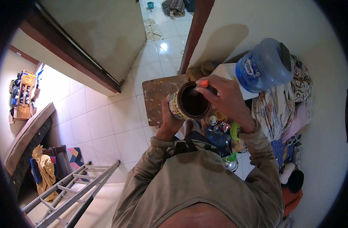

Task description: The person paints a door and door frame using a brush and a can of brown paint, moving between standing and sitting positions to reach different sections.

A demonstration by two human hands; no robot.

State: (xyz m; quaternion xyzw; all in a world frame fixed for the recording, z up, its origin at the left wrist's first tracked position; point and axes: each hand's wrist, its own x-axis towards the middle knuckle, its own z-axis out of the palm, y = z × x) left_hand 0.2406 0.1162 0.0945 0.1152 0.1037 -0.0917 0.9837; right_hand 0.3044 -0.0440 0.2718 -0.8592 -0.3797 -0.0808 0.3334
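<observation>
My left hand (168, 117) is wrapped round the side of an open paint can (178, 103). The can has a yellow patterned label, and its rim and inside are stained dark brown. Over the mouth of the can, my right hand (221, 93) pinches a small orange-handled tool (204, 83). Its lower end is at the can's opening, too shaded to make out. Below the can, a paint-spotted wooden stool (153, 97) shows on the left.
A blue water jug (263, 66) stands at the right, near heaped cloths (272, 110). Small items lie in a blue tray (217, 138) beside me. An aluminium ladder (73, 192) is at lower left. Beyond the stool, a doorway opens onto white floor tiles (162, 53).
</observation>
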